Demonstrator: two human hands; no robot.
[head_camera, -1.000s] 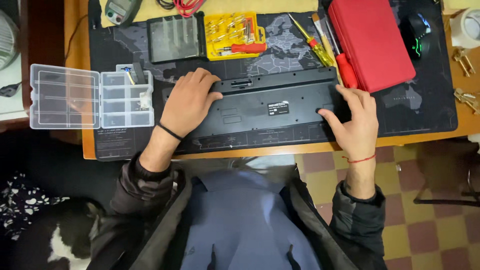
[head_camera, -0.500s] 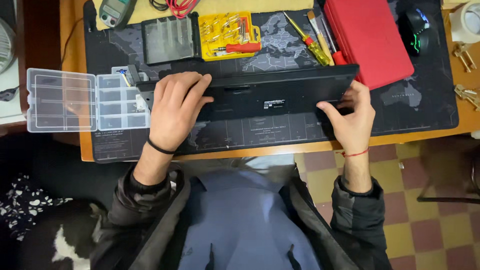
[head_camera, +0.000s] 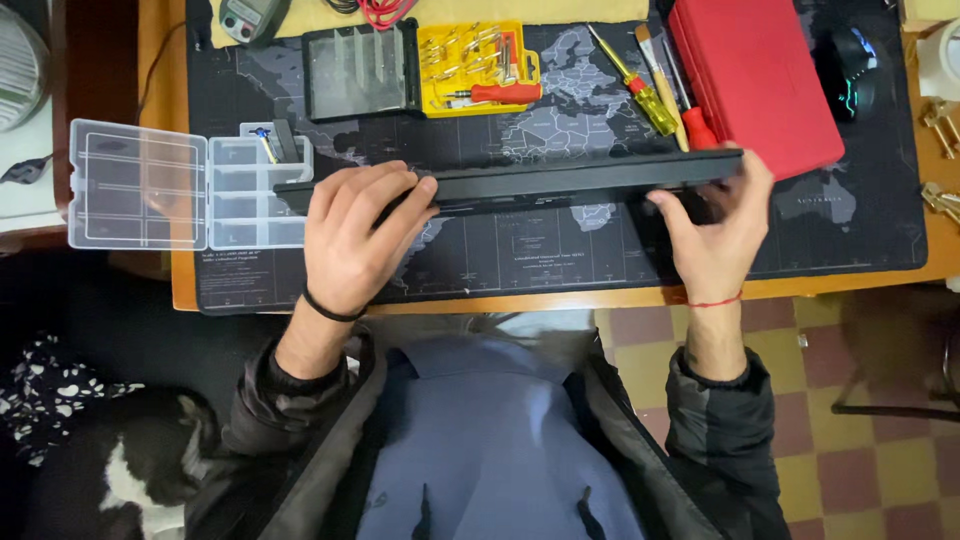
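Note:
A long black keyboard (head_camera: 560, 182) stands tipped up on its edge above the dark map-printed desk mat (head_camera: 520, 250), so only its thin side shows. My left hand (head_camera: 355, 235) grips its left part, fingers wrapped over the top edge. At the other end my right hand (head_camera: 715, 225) holds the keyboard, thumb up against its end. Both hands lift it off the mat.
A clear plastic compartment box (head_camera: 180, 185) lies open at the left. Behind the keyboard are a dark small tray (head_camera: 360, 70), a yellow bit holder (head_camera: 480, 65), screwdrivers (head_camera: 640, 85), a brush, a red case (head_camera: 755, 80) and a black mouse (head_camera: 850, 70). Keys (head_camera: 940, 120) lie far right.
The keyboard lay flat on the mat with my hands on its ends; it has been tilted up onto its edge and raised, hands moving with it.

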